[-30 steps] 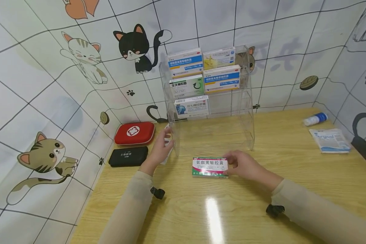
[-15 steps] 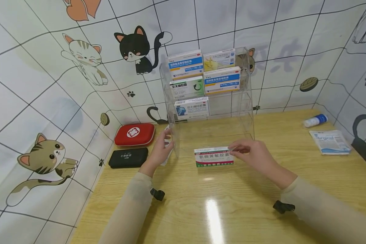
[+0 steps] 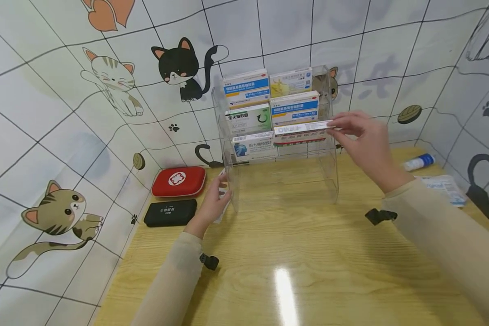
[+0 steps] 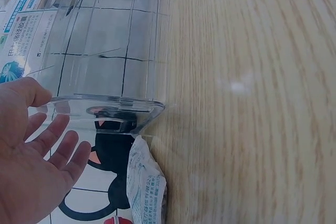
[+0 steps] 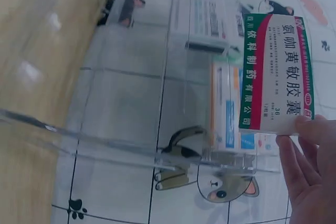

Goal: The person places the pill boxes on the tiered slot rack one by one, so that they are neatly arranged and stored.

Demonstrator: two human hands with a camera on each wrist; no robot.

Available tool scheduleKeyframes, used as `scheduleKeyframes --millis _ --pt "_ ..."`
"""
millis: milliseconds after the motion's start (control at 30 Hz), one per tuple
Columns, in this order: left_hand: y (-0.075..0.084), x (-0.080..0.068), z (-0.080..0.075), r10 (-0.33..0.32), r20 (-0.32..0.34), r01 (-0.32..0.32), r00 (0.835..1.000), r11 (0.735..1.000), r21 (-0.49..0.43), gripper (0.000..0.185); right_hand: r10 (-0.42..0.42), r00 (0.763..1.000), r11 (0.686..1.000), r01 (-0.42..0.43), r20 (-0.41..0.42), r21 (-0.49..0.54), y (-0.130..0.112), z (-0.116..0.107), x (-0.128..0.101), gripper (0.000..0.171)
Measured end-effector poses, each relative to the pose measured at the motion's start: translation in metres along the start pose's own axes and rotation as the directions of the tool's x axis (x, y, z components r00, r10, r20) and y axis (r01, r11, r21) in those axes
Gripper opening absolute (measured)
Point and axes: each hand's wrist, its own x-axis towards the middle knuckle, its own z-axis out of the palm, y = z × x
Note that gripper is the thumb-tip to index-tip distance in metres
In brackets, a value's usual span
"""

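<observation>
My right hand (image 3: 364, 142) pinches a white, red and green medicine box (image 3: 301, 132) by its right end, thumb on one face and fingers on the other. In the head view the box overlaps the lower tier of a clear acrylic display rack (image 3: 328, 176), right beside the white and blue medicine box (image 3: 252, 146). The right wrist view shows the front of the held medicine box (image 5: 275, 74) with its large printed characters. At the rack's left side panel my left hand (image 4: 42, 150) holds the edge, thumb at the front and fingers spread along the outside.
Above stand a green and white box (image 3: 248, 118) and several other medicine boxes. Left of the rack lie a red case (image 3: 178, 182), a black case (image 3: 170, 213) and a white packet (image 4: 144, 182). At right are a blue-capped bottle (image 3: 419, 162) and a surgical packet (image 3: 444, 189).
My right hand has lifted the red and green medicine box off the table, tilted it up and carried it to the rack's lower tier. The left hand stays at the rack's side.
</observation>
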Motion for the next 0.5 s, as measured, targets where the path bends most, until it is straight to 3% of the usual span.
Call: scheduleKeyframes --millis 200,500 --pt "-0.002 0.0 0.0 0.011 -0.007 -0.011 1.0 1.0 -0.002 0.052 0.007 1.0 0.997 -0.008 -0.017 -0.072 0.009 0.002 0.026 0.022" --pt "-0.003 0.0 0.0 0.018 -0.01 -0.018 1.0 1.0 -0.003 0.051 0.091 0.994 0.981 -0.08 0.055 -0.179 0.018 0.001 0.03 0.023"
